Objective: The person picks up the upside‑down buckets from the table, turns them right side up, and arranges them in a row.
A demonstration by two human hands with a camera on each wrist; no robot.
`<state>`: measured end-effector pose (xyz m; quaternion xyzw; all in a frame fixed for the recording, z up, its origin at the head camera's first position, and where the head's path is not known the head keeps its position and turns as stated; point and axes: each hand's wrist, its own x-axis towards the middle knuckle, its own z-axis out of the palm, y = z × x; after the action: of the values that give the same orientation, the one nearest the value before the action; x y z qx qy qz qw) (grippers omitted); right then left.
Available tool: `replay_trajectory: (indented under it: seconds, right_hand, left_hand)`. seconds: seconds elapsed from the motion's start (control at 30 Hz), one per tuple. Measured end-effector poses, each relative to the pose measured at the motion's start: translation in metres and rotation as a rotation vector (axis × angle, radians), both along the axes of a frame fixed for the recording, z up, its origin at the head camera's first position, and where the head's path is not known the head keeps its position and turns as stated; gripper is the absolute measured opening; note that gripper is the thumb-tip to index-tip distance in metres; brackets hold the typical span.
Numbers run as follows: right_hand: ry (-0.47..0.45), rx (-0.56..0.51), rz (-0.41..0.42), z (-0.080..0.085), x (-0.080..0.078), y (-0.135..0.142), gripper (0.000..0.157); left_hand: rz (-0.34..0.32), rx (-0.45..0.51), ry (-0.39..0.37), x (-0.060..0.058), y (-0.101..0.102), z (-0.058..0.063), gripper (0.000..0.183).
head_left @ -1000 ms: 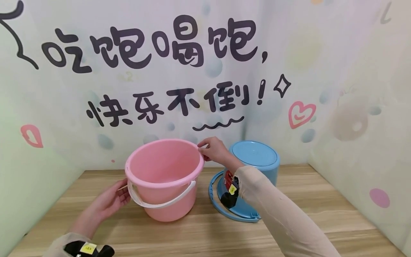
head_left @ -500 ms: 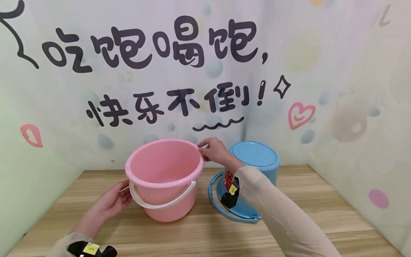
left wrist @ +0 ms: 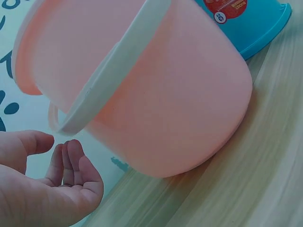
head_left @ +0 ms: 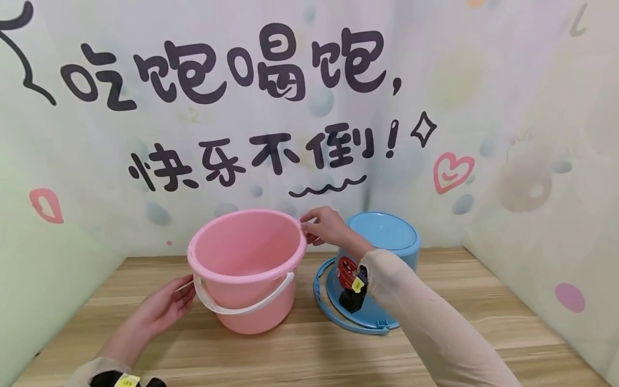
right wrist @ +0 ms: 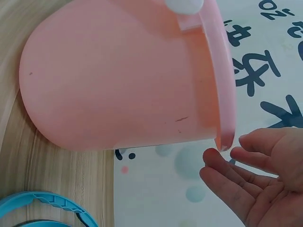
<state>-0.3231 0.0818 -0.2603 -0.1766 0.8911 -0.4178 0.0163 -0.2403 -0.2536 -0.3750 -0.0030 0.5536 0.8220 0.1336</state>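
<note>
A pink bucket stands upright on the wooden table, its white handle hanging down across the front. My left hand is at the bucket's left side under the rim; in the left wrist view its loosely bent fingers show a gap to the bucket and hold nothing. At the right of the rim is my right hand. Seen from the right wrist, its parted thumb and fingers are beside the rim, gripping nothing; whether a fingertip touches it I cannot tell.
Upside down on the table, a blue bucket stands to the right, partly behind my right forearm. Its blue handle lies on the wood. A printed curtain closes off the back and sides.
My right hand has shifted slightly right, off the rim it pinched. The left hand has drawn slightly to the left. Both buckets stay where they were.
</note>
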Motion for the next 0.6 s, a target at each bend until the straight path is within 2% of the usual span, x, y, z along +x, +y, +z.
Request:
replay_trajectory:
  seconds: [0.23,0.33,0.47,0.6]
  right_hand:
    - [-0.001,0.004,0.036,0.002,0.007,0.012,0.027]
    - [0.015,0.009,0.057,0.004,0.012,0.019,0.028]
    - [0.038,0.016,0.086,0.006,0.020,0.027,0.027]
    - [0.053,0.025,0.109,0.012,0.029,0.034,0.027]
  left_hand:
    - [0.034,-0.045,-0.001,0.017,0.002,0.014,0.022]
    - [0.028,-0.063,0.001,0.024,0.006,0.021,0.018]
    - [-0.006,-0.090,0.024,0.033,0.011,0.027,0.018]
    - [-0.084,-0.086,0.092,0.041,0.020,0.030,0.020]
